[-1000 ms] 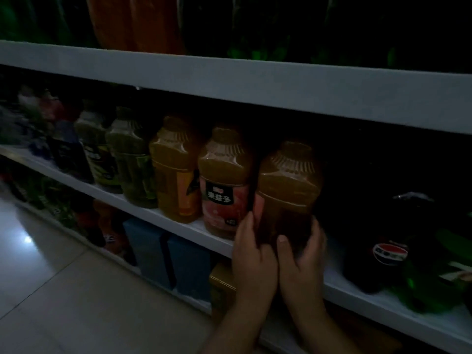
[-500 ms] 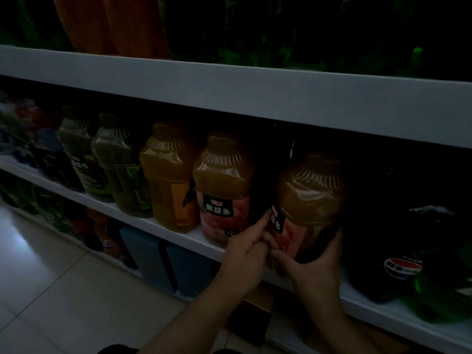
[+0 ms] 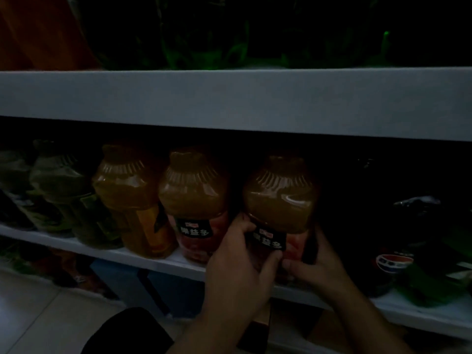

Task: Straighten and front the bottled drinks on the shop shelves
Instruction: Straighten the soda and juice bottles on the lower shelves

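On the white middle shelf [image 3: 143, 256] stood three plastic bottles of amber juice [image 3: 194, 195] in a row, with two greenish bottles [image 3: 58, 185] to their left and one dark cola bottle with a red, white and blue badge [image 3: 388, 261] to their right. Both hands gripped the rightmost juice bottle [image 3: 281, 200] low down near the shelf's front edge, the left hand [image 3: 237, 272] curled round its label side, the right hand [image 3: 314, 274] wrapped round its right flank. Whatever stood on the upper white shelf [image 3: 229, 98] was mostly lost in darkness.
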Available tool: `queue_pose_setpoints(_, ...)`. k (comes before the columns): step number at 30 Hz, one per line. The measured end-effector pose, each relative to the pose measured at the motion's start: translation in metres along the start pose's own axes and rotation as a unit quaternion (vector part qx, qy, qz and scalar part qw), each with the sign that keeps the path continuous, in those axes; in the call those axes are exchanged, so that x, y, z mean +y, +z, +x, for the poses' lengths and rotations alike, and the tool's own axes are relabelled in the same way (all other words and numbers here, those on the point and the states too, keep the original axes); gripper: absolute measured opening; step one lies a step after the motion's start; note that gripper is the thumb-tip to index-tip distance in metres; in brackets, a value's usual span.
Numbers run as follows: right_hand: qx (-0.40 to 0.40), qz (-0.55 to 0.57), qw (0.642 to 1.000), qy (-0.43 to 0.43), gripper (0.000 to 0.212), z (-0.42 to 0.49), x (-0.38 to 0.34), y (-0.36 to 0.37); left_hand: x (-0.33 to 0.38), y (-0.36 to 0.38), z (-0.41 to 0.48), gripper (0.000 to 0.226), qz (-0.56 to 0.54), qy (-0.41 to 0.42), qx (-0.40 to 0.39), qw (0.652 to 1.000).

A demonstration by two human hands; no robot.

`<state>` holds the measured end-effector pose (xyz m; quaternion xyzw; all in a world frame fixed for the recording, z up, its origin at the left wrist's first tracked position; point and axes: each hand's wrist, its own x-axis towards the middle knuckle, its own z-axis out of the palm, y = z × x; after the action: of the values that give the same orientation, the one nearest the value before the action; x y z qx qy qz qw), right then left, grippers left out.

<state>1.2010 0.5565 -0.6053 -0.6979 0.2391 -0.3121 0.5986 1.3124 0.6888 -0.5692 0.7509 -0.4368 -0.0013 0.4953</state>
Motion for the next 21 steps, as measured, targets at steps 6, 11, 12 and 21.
queue_pose_setpoints(6, 0.165, -0.07, 0.983, 0.034, 0.093, -0.019, 0.007, 0.025, -0.009, 0.001, 0.004, 0.037, 0.015, 0.054, 0.056, 0.997)
queue_pose_setpoints(11, 0.115, -0.004, 0.993, 0.039, 0.068, -0.008, 0.008, 0.008, -0.03, -0.004, 0.004, 0.019, -0.001, 0.123, 0.039, 0.992)
queue_pose_setpoints(12, 0.119, -0.007, 0.992, 0.036, 0.067, -0.009, 0.009, 0.009, -0.034, -0.007, 0.001, 0.018, -0.012, 0.142, 0.031, 0.989)
queue_pose_setpoints(21, 0.426, -0.142, 0.887, -0.109, 0.056, -0.052, 0.027, 0.094, -0.119, -0.097, 0.023, 0.052, -0.017, 0.043, 0.266, 0.963)
